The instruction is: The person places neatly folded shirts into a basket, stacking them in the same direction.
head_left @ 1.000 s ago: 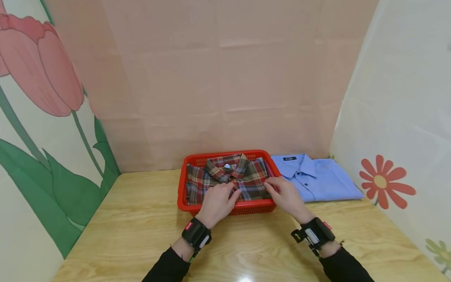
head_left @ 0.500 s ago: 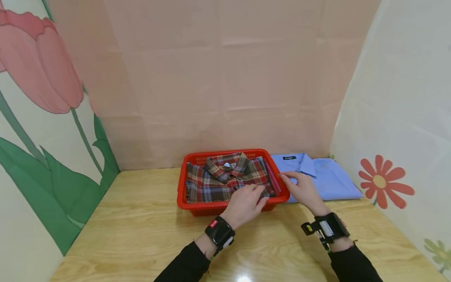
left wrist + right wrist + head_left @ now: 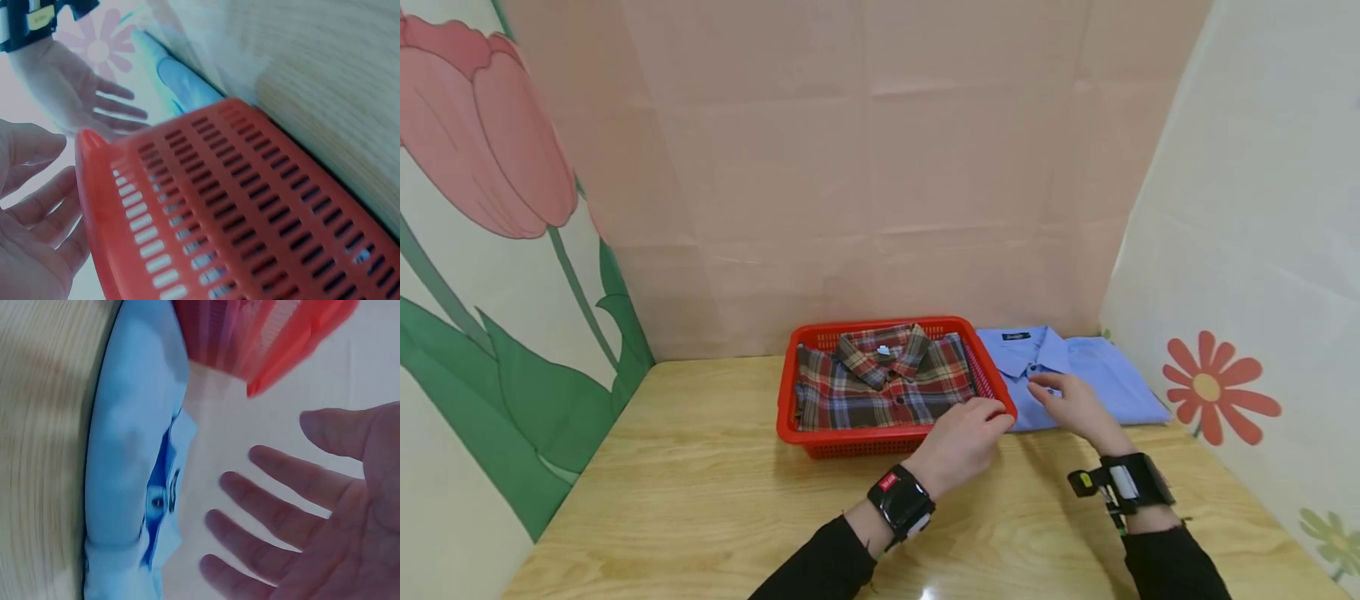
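A folded plaid shirt (image 3: 850, 404) lies collar up in a red plastic basket (image 3: 842, 437). My left hand (image 3: 957, 446) is at the basket's front right corner. In the left wrist view its fingers are beside the perforated basket wall (image 3: 225, 181), loosely bent; whether they touch the rim is unclear. To the right of the basket is a folded light blue shirt (image 3: 1108, 383), its collar toward the back wall. My right hand (image 3: 1078, 412) hovers over that shirt's front part. The right wrist view shows the fingers (image 3: 281, 475) spread and holding nothing, apart from the blue shirt (image 3: 134, 437).
Both items stand on a wood-grain table (image 3: 700, 483), near the pinkish back wall (image 3: 865, 183). White side panels with painted flowers (image 3: 1206, 387) border the table left and right. Each wrist wears a black camera band (image 3: 901, 504).
Both hands have moved right: the left from the plaid shirt to the basket's right front corner, the right from the basket's right rim to above the blue shirt. The plaid shirt now shows fully.
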Available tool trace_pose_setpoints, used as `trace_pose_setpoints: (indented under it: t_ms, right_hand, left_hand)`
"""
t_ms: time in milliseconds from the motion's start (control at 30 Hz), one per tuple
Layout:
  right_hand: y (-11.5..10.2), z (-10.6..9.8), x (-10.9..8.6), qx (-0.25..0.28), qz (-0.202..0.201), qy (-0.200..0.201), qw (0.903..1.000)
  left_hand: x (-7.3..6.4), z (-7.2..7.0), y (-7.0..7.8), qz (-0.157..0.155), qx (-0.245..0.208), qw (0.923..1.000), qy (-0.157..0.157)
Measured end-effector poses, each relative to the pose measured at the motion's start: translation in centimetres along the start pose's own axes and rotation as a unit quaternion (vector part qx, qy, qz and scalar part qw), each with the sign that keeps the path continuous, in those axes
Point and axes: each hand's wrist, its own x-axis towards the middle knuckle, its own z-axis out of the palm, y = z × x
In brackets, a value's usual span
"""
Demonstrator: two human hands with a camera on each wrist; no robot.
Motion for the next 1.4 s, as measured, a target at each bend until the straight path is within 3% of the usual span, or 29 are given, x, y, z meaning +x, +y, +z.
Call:
trace_pose_setpoints:
  t_ms: [267,433,567,733,1000,1233,1400]
  right_hand:
    - [2.3,-0.8,-0.4,-0.008,0.041,-0.063,0.9971]
    - [4.8,-1.6,-0.6,-0.012,0.078,-0.091,0.9927]
    - [6.3,-2.4,-0.8,-0.039,0.111,-0.089,0.9891]
    - [7.4,-3.4,-1.3,-0.044,0.145,-0.077,0.9855]
    - [10.3,-3.9,-1.8,-0.054,0.185,-0.073,0.9785]
    - [12.8,-5.0,-2.3,-0.068,0.213,-0.067,0.9723]
    - [14.5,-5.3,-2.8,-0.040,0.214,-0.084,0.9724]
  left_hand:
    - [0.6,0.7,1.2,0.014,0.037,0.9992,0.002]
    - [0.9,0.8,1.9,0.026,0.011,0.9994,-0.020]
    - [1.1,0.9,2.6,0.034,-0.024,0.9979,-0.050]
    - [1.1,1.7,3.3,0.013,-0.047,0.9926,-0.111]
    - [1.0,4.2,4.1,-0.067,-0.036,0.9728,-0.219]
    - [1.7,5.9,4.5,-0.162,-0.091,0.9449,-0.270]
    - [2.3,6.5,4.9,-0.202,-0.113,0.9274,-0.294]
